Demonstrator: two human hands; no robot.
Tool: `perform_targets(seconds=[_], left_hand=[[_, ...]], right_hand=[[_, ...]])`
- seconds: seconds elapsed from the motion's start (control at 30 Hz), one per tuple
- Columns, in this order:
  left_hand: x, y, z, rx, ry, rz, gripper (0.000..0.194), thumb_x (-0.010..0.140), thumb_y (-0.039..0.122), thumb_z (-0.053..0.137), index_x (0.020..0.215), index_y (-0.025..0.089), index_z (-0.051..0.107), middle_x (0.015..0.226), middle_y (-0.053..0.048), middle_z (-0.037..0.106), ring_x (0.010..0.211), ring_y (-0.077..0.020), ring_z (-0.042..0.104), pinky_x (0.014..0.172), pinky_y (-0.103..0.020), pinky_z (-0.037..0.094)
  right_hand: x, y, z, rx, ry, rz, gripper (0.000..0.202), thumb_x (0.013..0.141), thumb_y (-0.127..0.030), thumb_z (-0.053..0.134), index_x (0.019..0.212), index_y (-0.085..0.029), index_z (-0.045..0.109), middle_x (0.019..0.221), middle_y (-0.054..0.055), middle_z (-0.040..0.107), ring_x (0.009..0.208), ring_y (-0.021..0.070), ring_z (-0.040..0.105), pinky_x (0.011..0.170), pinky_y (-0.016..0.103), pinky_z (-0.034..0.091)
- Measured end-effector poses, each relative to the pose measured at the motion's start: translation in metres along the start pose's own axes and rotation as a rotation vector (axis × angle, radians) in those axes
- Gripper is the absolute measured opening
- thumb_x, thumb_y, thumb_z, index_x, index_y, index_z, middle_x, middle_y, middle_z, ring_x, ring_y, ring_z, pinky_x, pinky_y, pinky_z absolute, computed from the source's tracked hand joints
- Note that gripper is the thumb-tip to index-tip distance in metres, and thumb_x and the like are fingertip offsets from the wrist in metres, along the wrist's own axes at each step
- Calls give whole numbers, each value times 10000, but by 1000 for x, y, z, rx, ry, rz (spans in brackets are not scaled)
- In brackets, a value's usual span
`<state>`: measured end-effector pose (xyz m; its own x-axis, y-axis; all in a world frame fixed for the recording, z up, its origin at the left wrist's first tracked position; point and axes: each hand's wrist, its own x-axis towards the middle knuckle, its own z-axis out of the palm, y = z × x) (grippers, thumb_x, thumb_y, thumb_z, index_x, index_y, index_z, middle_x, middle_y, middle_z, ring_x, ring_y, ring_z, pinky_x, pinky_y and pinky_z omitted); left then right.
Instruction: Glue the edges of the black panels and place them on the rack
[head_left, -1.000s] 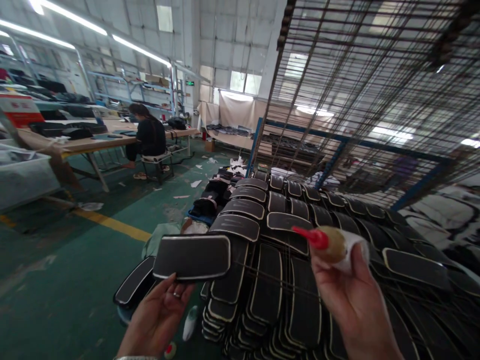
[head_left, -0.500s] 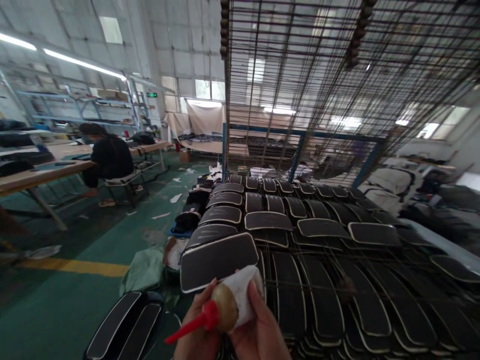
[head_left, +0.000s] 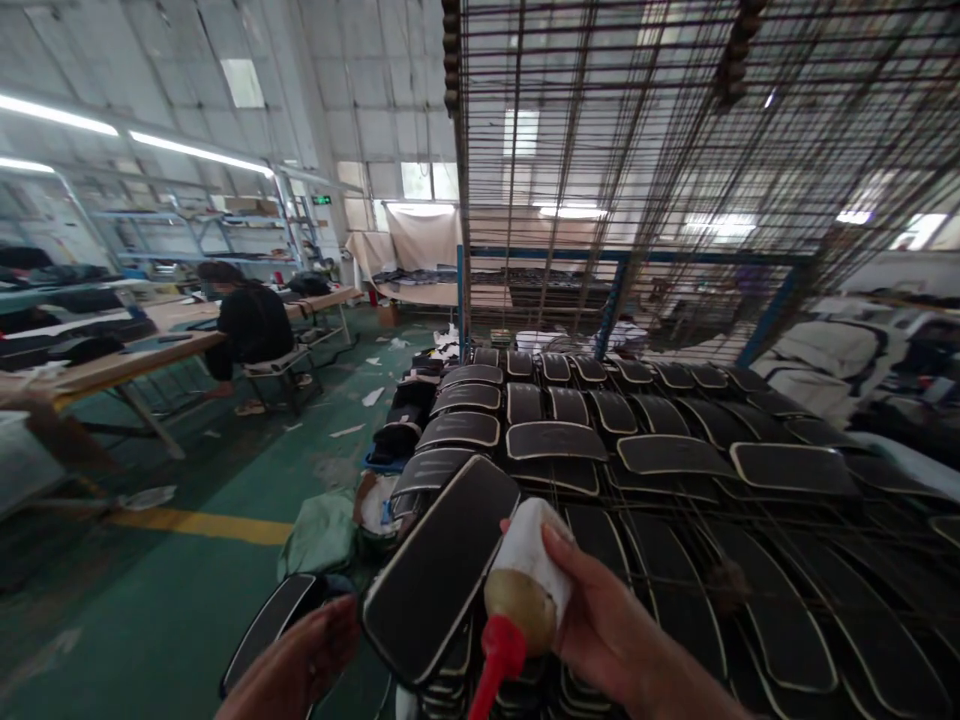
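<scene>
My right hand (head_left: 600, 610) is wrapped round a squeeze bottle (head_left: 529, 565), its red nozzle pointing down toward me. White material covers the bottle's base, and the part by the nozzle is yellowish. My left hand (head_left: 319, 650) is off the bottle, fingers stretched out, with nothing in it. Between the two hands a dark panel (head_left: 442, 570) with a pale edge lies slanted on top of a stack. The left hand's fingertips are close to its lower left corner; whether they touch is unclear. The bottle hides part of the panel's right side.
Rows of dark curved panels (head_left: 555, 440) fill the area ahead, below a raised wire rack (head_left: 600, 150). More panels (head_left: 270, 625) stand in a container at lower left, near a green bag (head_left: 319, 535). A person (head_left: 251, 325) sits at a long table (head_left: 180, 350); scraps litter the floor.
My left hand has let go of the squeeze bottle and moved left. The right hand keeps the bottle, now further right with the nozzle lower. The near panel has turned to a steeper slant.
</scene>
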<state>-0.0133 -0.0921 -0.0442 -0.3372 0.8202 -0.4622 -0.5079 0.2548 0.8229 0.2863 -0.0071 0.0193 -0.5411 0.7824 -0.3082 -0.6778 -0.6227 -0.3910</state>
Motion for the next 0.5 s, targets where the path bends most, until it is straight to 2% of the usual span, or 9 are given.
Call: perform_targets(seconds=[0.07, 0.17, 0.23, 0.3, 0.4, 0.5], left_hand=[[-6, 36, 14, 82, -160, 9, 259, 711, 151, 793, 966, 114, 766, 1128, -205, 764, 1063, -332, 712, 862, -348, 611], [-18, 73, 56, 233, -374, -37, 257, 771, 131, 750, 1020, 70, 754, 1043, -213, 776, 948, -301, 745, 817, -325, 607], [-24, 82, 83, 189, -425, -111, 293, 726, 10, 733, 1005, 95, 758, 961, -170, 787, 845, -290, 761, 722, -341, 622], [-27, 82, 100, 82, -446, -181, 432, 657, -117, 682, 1005, 129, 757, 920, -130, 790, 795, -296, 766, 646, -353, 624], [-25, 76, 103, 62, -486, -190, 515, 631, -156, 650, 1040, 141, 745, 940, -129, 789, 810, -317, 767, 644, -375, 625], [-22, 75, 86, 218, -507, -156, 493, 668, -98, 686, 1083, 163, 733, 992, -138, 783, 923, -356, 749, 727, -448, 625]], right_hand=[[1, -2, 0, -80, -14, 34, 563, 705, -312, 927, 1126, -37, 674, 1011, 162, 721, 836, 243, 701, 798, 378, 587], [4, 3, 4, -190, -50, 68, 536, 743, -342, 899, 1131, -51, 669, 1004, 154, 718, 854, 249, 695, 815, 395, 579], [5, 10, 6, -236, -85, 81, 507, 765, -353, 882, 1123, -61, 671, 977, 141, 719, 850, 240, 693, 808, 372, 574], [4, 14, 7, -255, -117, 86, 472, 784, -354, 865, 1108, -67, 676, 937, 129, 720, 819, 221, 690, 788, 339, 569], [0, 11, 5, -261, -127, 35, 437, 800, -363, 849, 1086, -73, 689, 949, 136, 720, 815, 214, 685, 798, 329, 559], [-6, -11, 2, -272, -76, -125, 461, 791, -399, 850, 1099, -92, 693, 1021, 145, 711, 882, 230, 675, 827, 347, 552]])
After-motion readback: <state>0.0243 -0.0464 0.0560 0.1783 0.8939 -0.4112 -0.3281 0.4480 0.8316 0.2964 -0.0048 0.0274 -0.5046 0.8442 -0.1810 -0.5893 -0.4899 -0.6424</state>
